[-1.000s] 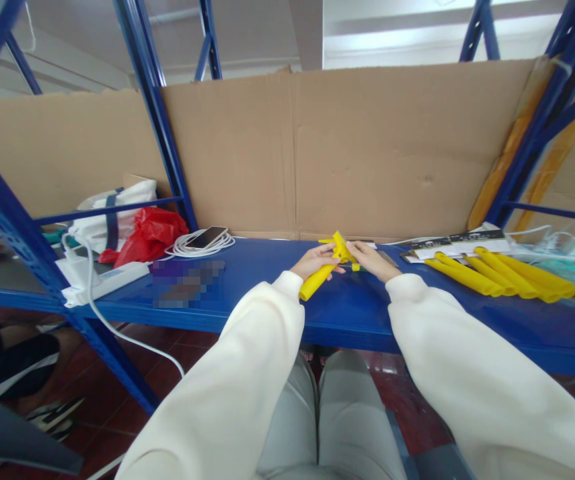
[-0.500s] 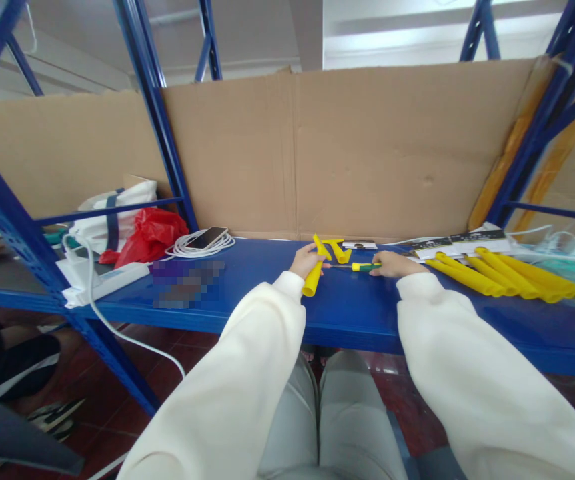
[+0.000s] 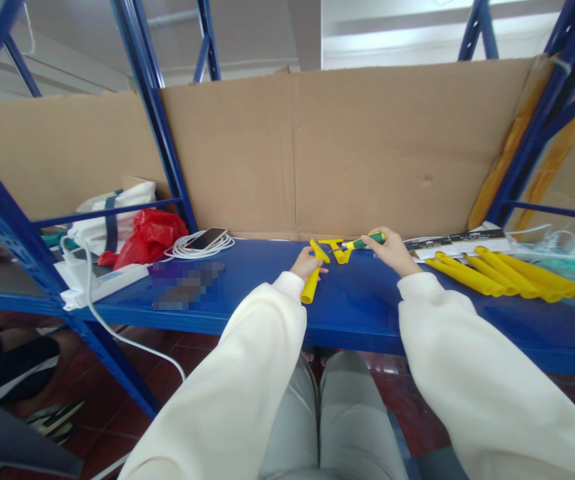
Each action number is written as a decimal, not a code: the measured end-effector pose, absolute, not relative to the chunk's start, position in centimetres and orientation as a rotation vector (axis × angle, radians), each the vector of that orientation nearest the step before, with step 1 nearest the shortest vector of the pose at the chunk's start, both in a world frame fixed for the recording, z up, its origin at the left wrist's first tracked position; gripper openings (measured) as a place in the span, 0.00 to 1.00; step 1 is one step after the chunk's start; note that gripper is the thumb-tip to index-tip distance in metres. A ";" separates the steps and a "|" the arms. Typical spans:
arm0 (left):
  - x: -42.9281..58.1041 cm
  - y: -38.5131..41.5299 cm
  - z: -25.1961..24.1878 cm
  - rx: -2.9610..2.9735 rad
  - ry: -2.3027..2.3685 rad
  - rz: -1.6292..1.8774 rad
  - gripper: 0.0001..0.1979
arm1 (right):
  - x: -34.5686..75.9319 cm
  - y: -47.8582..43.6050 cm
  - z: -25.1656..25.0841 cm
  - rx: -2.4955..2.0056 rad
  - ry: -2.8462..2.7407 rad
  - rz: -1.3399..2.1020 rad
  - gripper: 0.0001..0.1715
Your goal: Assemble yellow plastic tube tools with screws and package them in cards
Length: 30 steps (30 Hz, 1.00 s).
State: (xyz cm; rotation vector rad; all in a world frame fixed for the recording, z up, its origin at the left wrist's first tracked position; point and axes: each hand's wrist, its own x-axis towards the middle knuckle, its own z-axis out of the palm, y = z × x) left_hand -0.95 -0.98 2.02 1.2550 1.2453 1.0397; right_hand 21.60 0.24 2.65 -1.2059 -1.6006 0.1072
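Observation:
My left hand [image 3: 303, 264] is closed around a yellow plastic tube [image 3: 310, 288], which is tilted, with a flared yellow piece at its upper end. My right hand [image 3: 391, 249] grips the green-and-yellow handle of a screwdriver [image 3: 378, 237]. Its shaft slants down to the left, and the tip is close to the tube's upper end; whether they touch I cannot tell. Just behind, small angled yellow plastic pieces [image 3: 342, 257] lie on the blue shelf, partly crossed by the screwdriver.
Several yellow tubes [image 3: 512, 277] lie to the right beside a black-and-white printed strip [image 3: 460, 245]. At left are a phone [image 3: 208, 238] on coiled white cable, a red bag [image 3: 150, 233] and a power strip [image 3: 117, 281]. A cardboard panel [image 3: 367, 147] stands behind the blue shelf [image 3: 262, 293].
My right hand has risen and turned the screwdriver from nearly level to a slant, handle up. My left hand still holds the tube, whose upper piece has tilted.

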 end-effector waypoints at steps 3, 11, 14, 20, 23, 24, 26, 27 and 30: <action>-1.0 -0.8 1.9 1.275 1.229 1.000 0.25 | 21.2 0.1 2.7 -1.118 -1.559 0.163 0.23; -1.0 -1.1 2.1 1.285 1.216 0.980 0.24 | 20.5 0.2 2.4 -1.036 -1.540 0.324 0.27; -0.9 -1.3 2.2 1.278 1.218 0.982 0.24 | 20.5 0.4 2.3 -1.022 -1.531 0.327 0.27; -0.9 -1.3 2.1 1.278 1.213 0.982 0.24 | 20.5 0.5 2.4 -1.022 -1.516 0.320 0.28; -0.9 -1.1 1.9 1.281 1.207 0.983 0.24 | 20.4 0.4 2.4 -1.021 -1.514 0.318 0.28; -0.9 -1.0 1.9 1.282 1.206 0.981 0.24 | 20.4 0.4 2.4 -1.019 -1.516 0.318 0.28; -1.0 -0.9 1.8 1.283 1.202 0.974 0.24 | 20.4 0.3 2.4 -1.016 -1.521 0.316 0.27; -1.0 -0.8 1.8 1.284 1.201 0.970 0.24 | 20.4 0.3 2.4 -1.016 -1.522 0.315 0.27; -1.0 -0.7 1.7 1.287 1.196 0.969 0.24 | 20.4 0.3 2.4 -1.024 -1.518 0.314 0.27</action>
